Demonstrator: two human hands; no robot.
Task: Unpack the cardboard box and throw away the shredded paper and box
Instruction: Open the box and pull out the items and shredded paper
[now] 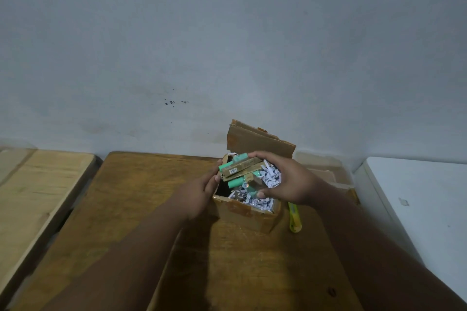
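Each grip, left hand and right hand, holds the bundle above the cardboard box near the far table edge.

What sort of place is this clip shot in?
Likely a plain room at home or a small workshop: a bare, marked wall, a worn wooden table against it with a cardboard box on top, and a paler wooden table beside it.

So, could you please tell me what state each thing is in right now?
cardboard box: open, flap up, on table
shredded paper: inside box
bundle: held over box
left hand: holds bundle's end
right hand: grips bundle
yellow tool: lying beside box
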